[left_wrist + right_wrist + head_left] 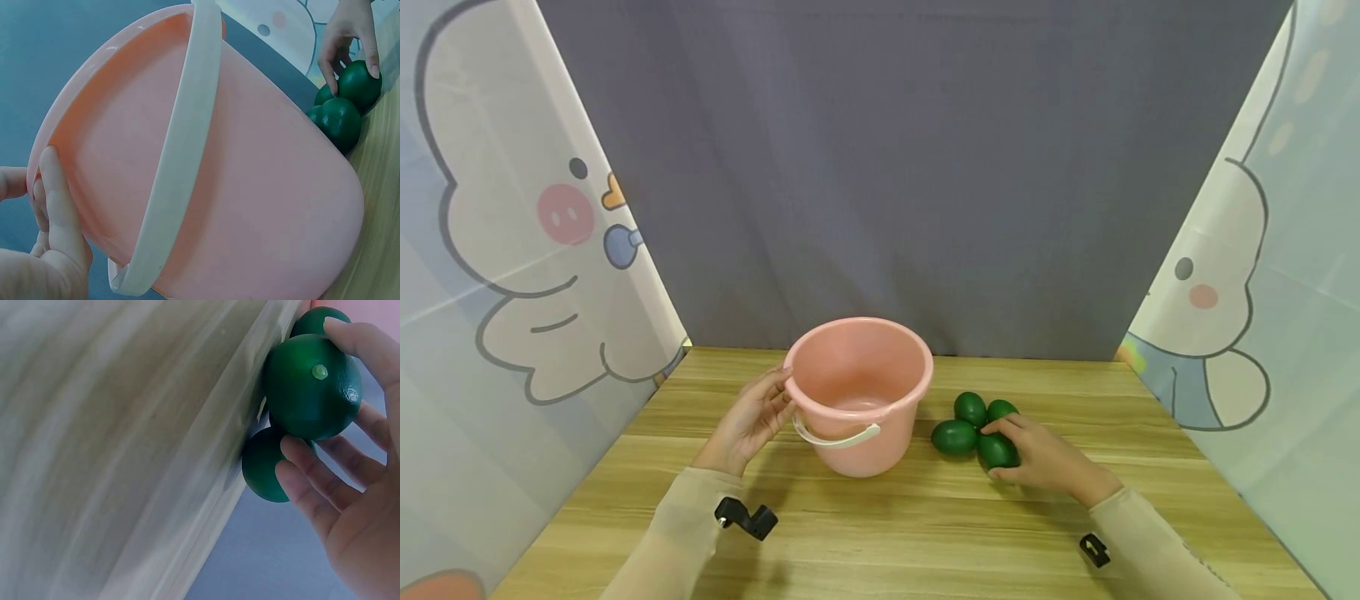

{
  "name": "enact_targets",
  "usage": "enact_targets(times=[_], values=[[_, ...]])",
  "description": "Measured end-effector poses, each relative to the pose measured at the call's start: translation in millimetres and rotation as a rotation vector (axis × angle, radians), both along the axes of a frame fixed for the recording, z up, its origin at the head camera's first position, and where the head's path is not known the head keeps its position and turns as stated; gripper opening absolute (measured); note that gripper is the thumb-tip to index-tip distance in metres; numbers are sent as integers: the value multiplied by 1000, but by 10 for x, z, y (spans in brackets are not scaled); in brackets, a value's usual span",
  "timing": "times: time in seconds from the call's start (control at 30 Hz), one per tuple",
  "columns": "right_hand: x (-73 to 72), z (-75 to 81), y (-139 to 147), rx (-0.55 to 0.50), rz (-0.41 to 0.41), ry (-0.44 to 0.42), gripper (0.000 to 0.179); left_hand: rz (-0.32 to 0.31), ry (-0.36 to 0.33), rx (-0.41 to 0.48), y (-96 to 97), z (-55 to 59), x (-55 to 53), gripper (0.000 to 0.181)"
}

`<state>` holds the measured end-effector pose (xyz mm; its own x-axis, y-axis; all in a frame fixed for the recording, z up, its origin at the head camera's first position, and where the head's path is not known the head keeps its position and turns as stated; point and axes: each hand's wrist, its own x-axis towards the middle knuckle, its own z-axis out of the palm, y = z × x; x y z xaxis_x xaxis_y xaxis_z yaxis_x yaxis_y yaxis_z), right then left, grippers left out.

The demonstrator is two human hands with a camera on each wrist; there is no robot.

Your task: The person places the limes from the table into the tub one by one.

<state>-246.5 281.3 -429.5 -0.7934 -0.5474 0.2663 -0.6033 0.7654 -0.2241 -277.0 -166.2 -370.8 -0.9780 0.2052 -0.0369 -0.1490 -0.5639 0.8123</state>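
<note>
A pink bucket with a white handle stands upright on the wooden table, its inside bare. At its left, my left hand holds the rim between thumb and fingers, also seen in the left wrist view, where the hand is at the lower left. Several smooth dark green limes lie clustered right of the bucket. My right hand has its thumb and fingers around the nearest lime. In the right wrist view this lime shows a pale stem end, with other limes behind it.
The wooden table reaches back to a dark grey curtain. Cartoon-printed cloths hang at both sides. Black mounts are strapped to both sleeved wrists.
</note>
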Motion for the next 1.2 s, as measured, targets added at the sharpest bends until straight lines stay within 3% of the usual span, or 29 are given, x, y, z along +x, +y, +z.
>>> enact_targets(times=[0.57,1.2], values=[[16,-57,-31,-60,15,-12,54,-7,11,-6,-3,-5,1,17],[9,-39,-12,-59,23,-23,52,-12,17,-13,-11,1,3,22]])
